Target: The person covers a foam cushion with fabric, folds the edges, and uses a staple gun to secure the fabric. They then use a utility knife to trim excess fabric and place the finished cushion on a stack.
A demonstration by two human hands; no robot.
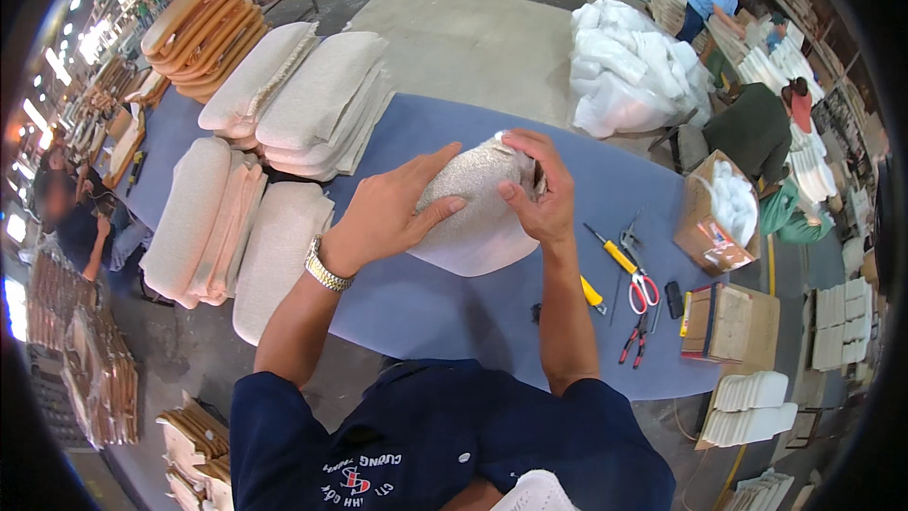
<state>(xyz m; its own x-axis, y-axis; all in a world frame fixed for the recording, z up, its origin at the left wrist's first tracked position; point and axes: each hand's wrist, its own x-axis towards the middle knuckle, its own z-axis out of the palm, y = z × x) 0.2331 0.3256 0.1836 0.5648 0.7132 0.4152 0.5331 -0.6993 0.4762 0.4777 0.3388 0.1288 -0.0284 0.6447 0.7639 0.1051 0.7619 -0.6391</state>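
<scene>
Blue worktable (615, 189) in a workshop; left hand (392, 213) and right hand (547, 189) clasp a speckled, fabric-covered pad (473, 238) above it, right fingers curled over its edge; yellow-handled tool (593, 295) just beside the right forearm (566, 317); red-handled scissors (644, 291) farther right; outermost, stacked pale pads (307, 114) left, open carton (698, 225) right.

A rounded pale-grey fabric pad (478, 218) is held over the blue table (615, 175).

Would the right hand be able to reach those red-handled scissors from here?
Probably yes: the scissors lie nearby on the blue table, handles uncovered, though the right hand would likely have to release the pale padded piece first.
</scene>
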